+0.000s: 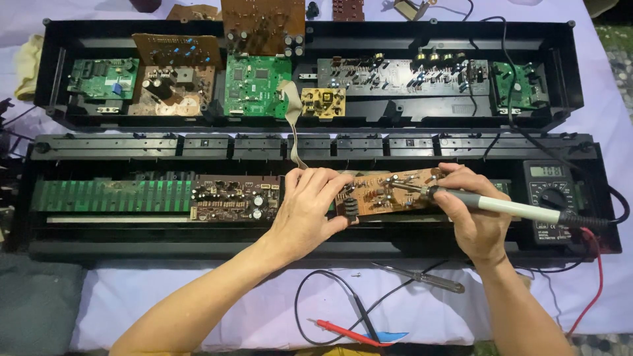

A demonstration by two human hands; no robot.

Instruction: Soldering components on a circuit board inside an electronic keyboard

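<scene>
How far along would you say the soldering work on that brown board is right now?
Done: the long black casing lies opened, its boards exposed. In hand: the left hand steadies the brown circuit board while the right hand puts the soldering iron to it. Left: that board is out of its place and the casing is open.

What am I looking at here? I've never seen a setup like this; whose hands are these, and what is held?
One picture, from a camera on the person's head, looking down. Two bare hands work over an opened long black electronics case full of circuit boards. The left hand steadies a brown circuit board. The right hand holds a soldering iron, its tip on that board. A multimeter sits at right; a screwdriver and red probe lie on the pale cloth.
</scene>
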